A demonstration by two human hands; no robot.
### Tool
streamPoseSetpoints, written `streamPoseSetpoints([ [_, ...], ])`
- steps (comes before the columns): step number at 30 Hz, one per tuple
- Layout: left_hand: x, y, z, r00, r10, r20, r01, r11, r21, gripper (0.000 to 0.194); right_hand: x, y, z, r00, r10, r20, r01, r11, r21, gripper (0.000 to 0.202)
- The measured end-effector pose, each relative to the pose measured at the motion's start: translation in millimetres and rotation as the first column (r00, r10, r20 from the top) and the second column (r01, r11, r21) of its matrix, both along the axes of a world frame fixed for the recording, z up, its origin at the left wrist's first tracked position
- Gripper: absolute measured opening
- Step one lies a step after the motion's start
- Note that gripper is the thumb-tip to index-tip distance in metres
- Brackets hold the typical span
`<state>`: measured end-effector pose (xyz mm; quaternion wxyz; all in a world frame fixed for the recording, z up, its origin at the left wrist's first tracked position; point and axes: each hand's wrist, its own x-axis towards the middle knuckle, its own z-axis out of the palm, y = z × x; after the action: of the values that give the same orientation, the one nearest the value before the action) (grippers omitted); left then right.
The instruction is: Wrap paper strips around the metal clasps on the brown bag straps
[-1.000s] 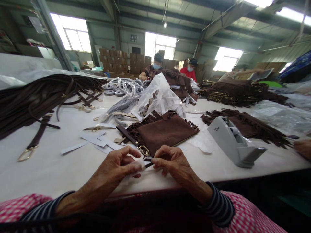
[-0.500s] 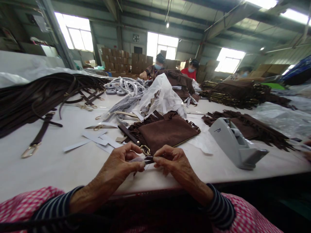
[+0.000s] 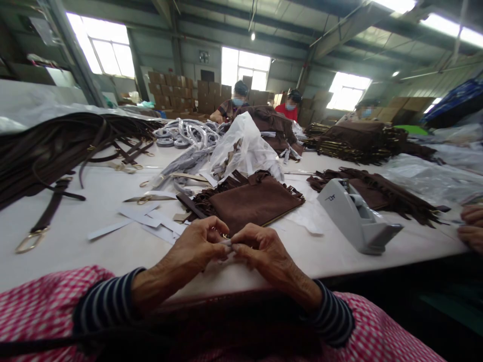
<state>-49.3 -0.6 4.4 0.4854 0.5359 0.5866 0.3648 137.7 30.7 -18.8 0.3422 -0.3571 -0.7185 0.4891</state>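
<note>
In front of me at the table's near edge, my left hand (image 3: 196, 249) and my right hand (image 3: 266, 254) meet with thumbs and forefingers pinched. Between their fingertips is a small whitish wrapping strip (image 3: 227, 243). The dark strap end it was beside is now mostly hidden by my fingers. Just beyond my hands lies a brown fringed bag (image 3: 256, 198), flat on the table, with a dark strap (image 3: 188, 205) at its left side. A sliver of gold hardware shows above my left fingers.
Right of the bag stands a grey tape dispenser (image 3: 352, 216). White paper strips (image 3: 141, 217) and a dark strap with a gold ring (image 3: 49, 216) lie to the left. Behind are a plastic bag (image 3: 247, 146) and piled straps (image 3: 56, 146). A co-worker's hand (image 3: 471, 226) rests at right.
My fingertips have come closer together, covering the dark strap end and the gold clasp. The view has shifted slightly, and more of the co-worker's hand shows at right.
</note>
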Motion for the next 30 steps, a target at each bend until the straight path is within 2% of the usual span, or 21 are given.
streamPoseSetpoints([
  [4,10,14,6.0,0.998,-0.034,-0.05,0.032,0.998,-0.052,0.028,10,-1,-2.9,0.998,0.068,-0.005,-0.068,0.998,0.007,0.037],
  [6,13,20,7.1,0.991,-0.045,-0.126,0.039,0.998,-0.054,0.027,18,1,-5.9,0.999,0.015,0.04,-0.021,0.988,0.153,0.047],
  [8,14,27,6.8,0.969,-0.041,-0.244,0.034,0.999,-0.033,0.027,26,3,-9.8,0.988,-0.086,0.129,0.036,0.938,0.344,0.051],
  [10,14,32,5.7,0.939,-0.041,-0.342,0.038,0.999,-0.015,0.023,31,6,-13.9,0.966,-0.148,0.21,0.037,0.888,0.458,0.051],
  [14,19,34,4.8,0.904,-0.075,-0.422,0.103,0.994,0.044,0.013,30,10,-19.4,0.959,-0.142,0.246,0.014,0.89,0.456,0.045],
  [19,36,27,7.5,0.885,-0.031,-0.464,0.171,0.95,0.262,0.006,28,9,-16.8,0.975,-0.144,0.171,0.067,0.917,0.394,0.039],
  [21,40,28,5.1,0.906,-0.005,-0.423,0.144,0.943,0.299,0.007,29,8,-15.3,0.975,-0.148,0.168,0.074,0.921,0.384,0.042],
  [23,42,33,-0.3,0.936,0.036,-0.35,0.066,0.96,0.273,0.01,28,7,-14.3,0.969,-0.151,0.194,0.065,0.919,0.39,0.04],
  [26,40,40,-8.6,0.954,0.09,-0.285,-0.023,0.973,0.23,0.015,22,8,-13.4,0.942,-0.162,0.294,0.008,0.885,0.465,0.028],
  [30,28,38,-3.0,0.949,0.054,-0.311,0.01,0.98,0.199,0.017,16,11,-13.1,0.897,-0.174,0.406,-0.114,0.797,0.593,0.021],
])
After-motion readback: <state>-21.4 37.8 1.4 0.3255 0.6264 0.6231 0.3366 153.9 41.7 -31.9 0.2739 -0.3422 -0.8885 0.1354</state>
